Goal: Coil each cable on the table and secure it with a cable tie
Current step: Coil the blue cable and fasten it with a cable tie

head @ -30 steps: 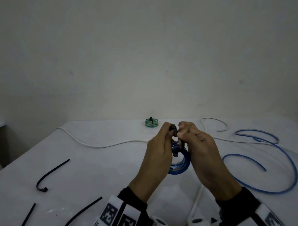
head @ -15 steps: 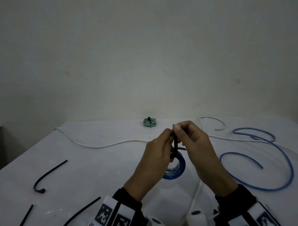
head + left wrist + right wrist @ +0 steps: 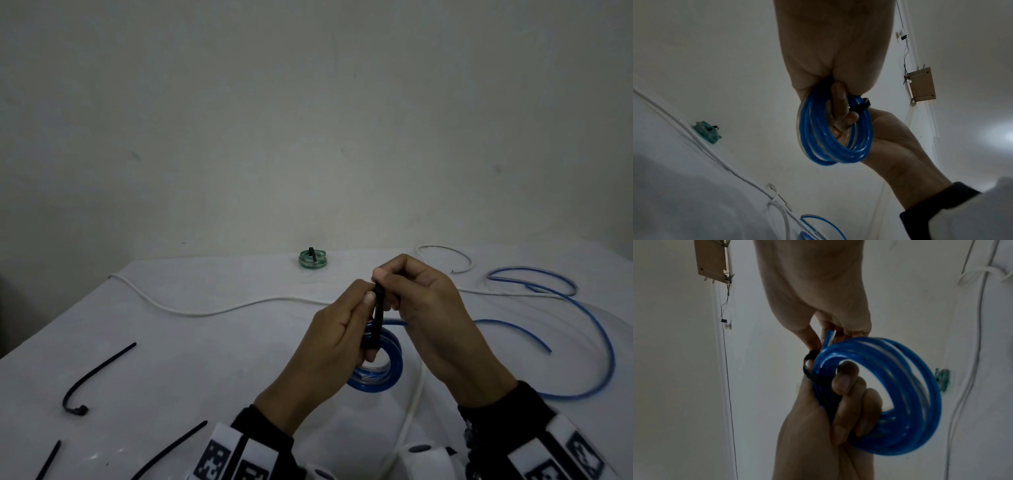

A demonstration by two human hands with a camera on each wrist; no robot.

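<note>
blue cable coil (image 3: 378, 370): lower centre of head view, held above the table (image 3: 205, 359); light, springy, likely to unwind.
cable tie (image 3: 377, 318): black, stiff, looped round the coil's bundle.
left hand (image 3: 329, 346): fingers curled through the coil, clamping the strands.
right hand (image 3: 428, 308): pinching the tie's tail.
best grip: the bundle, just beside the tie.

No words, brands or numbers can be read anywhere; the only signs are black-and-white square code patterns printed on the white wristbands (image 3: 236, 457) at the bottom of the head view, on both forearms, and they carry no letters or digits that can be made out
</note>
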